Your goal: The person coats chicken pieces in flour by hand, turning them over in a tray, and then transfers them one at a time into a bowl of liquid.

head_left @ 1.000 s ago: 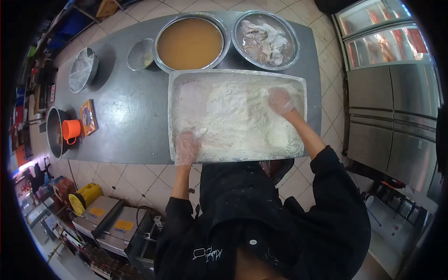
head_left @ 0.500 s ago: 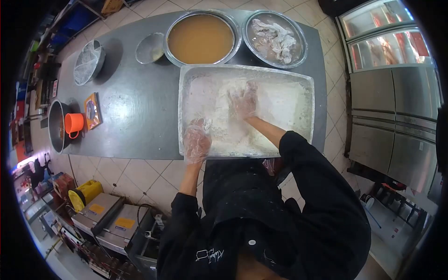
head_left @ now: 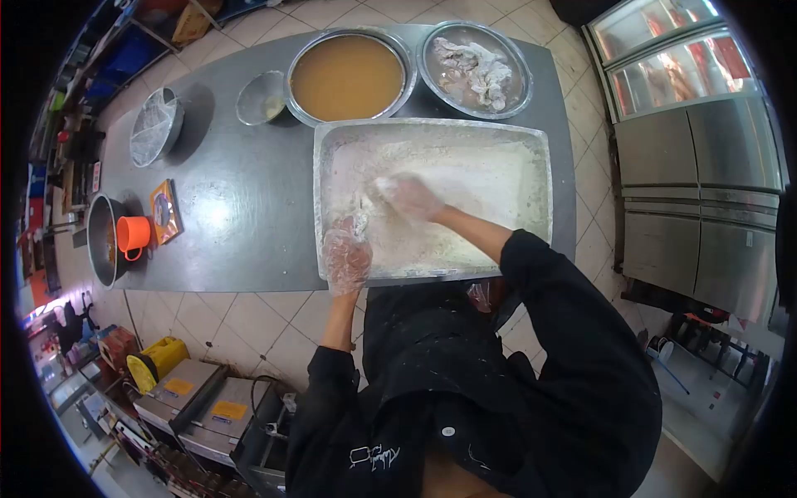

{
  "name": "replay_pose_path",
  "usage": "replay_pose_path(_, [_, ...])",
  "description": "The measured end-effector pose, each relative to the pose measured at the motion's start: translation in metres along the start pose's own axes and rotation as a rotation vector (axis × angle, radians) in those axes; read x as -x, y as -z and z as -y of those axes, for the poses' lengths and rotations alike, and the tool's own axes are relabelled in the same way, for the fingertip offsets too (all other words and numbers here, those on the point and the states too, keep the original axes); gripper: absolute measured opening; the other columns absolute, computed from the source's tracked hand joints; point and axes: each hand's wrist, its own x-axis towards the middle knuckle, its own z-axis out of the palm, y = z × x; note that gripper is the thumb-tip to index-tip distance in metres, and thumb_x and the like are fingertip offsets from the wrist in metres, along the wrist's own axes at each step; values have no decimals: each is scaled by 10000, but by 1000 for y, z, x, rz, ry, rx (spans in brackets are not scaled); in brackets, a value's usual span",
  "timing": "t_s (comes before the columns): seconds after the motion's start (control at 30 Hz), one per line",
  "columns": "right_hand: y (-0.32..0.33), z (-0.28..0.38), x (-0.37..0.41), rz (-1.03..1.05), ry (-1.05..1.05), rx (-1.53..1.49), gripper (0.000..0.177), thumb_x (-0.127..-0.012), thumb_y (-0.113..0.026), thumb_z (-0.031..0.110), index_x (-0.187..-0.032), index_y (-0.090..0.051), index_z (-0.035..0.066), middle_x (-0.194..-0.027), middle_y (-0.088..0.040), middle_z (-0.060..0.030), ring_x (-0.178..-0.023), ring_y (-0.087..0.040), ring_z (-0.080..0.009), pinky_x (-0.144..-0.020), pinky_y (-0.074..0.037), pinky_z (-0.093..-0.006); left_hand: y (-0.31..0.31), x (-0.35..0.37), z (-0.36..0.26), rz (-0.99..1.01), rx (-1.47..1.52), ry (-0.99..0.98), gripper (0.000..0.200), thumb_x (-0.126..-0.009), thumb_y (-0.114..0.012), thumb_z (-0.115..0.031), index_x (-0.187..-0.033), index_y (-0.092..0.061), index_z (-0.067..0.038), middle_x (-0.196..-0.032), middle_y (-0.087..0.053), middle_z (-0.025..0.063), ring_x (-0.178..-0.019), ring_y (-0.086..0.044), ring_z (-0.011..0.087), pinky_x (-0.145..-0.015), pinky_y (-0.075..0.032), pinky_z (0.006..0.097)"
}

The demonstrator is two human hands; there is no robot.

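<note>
A rectangular metal tray [head_left: 538,241] holds a layer of white powder [head_left: 481,174]. My left hand [head_left: 346,257], in a clear plastic glove, is at the tray's front left corner, its fingers over the powder and bent near a small whitish lump. My right hand [head_left: 411,199], gloved too, reaches into the powder left of the tray's middle. Motion blurs its fingers. What either hand holds, if anything, I cannot make out. Behind the tray stand a bowl of orange-brown liquid [head_left: 349,79] and a bowl with powder-coated pieces [head_left: 475,70].
At the left of the steel table [head_left: 241,183] are a small bowl [head_left: 261,98], a wrapped bowl [head_left: 156,129], a packet [head_left: 166,212] and an orange cup [head_left: 133,236] by a metal bowl [head_left: 101,241]. Steel refrigerators [head_left: 664,191] stand at the right.
My right hand has moved left through the powder, closer to my left hand. My left hand stays near the same corner, its fingers now near a whitish lump. The view has shifted slightly.
</note>
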Motion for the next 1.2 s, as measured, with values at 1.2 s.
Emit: replay_pose_path(1.2, [-21, -4, 7, 19, -682, -366, 500, -863, -512, 324, -1248, -479, 7, -1277, -474, -217, -1203, -419, -359, -1037, -305, -414, -9, 3, 8, 16, 101, 91, 349, -763, -592, -152, -1090, -570, -33, -908, -601, 195, -824, -583, 357, -729, -469, 417])
